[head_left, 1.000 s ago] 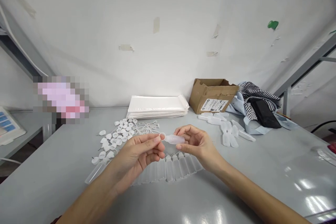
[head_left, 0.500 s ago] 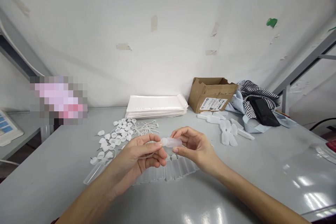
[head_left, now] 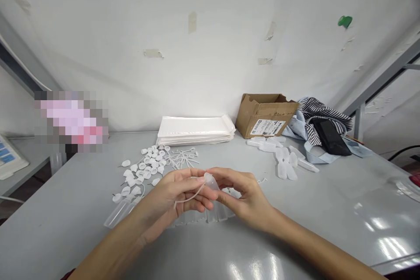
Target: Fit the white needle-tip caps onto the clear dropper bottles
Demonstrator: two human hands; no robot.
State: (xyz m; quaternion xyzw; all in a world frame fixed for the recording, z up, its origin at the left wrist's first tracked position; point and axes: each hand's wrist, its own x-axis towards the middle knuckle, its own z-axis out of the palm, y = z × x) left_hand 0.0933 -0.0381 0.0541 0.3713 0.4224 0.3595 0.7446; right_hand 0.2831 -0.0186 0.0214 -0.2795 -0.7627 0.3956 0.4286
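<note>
My left hand (head_left: 177, 197) and my right hand (head_left: 241, 194) meet over the grey table (head_left: 295, 227). Between their fingertips sits a small translucent plastic bottle (head_left: 210, 182). The fingers of my right hand are closed round its body. My left hand pinches a thin white looped strap (head_left: 190, 196) that hangs from the bottle's neck. Under my hands lies a row of like bottles (head_left: 210, 215), side by side. A single bottle (head_left: 118, 212) lies to the left of that row.
Several white caps (head_left: 144, 170) and thin straps (head_left: 182, 157) are scattered behind my hands. More bottles (head_left: 284, 162) lie at the right, before a cardboard box (head_left: 265, 114) and striped cloth (head_left: 323, 116). A stack of white bags (head_left: 195, 131) sits at the back wall.
Both hands have come lower and closer together with the bottle. The bottle has tilted from lying sideways to more upright, and the strap now hangs from it in my left fingers.
</note>
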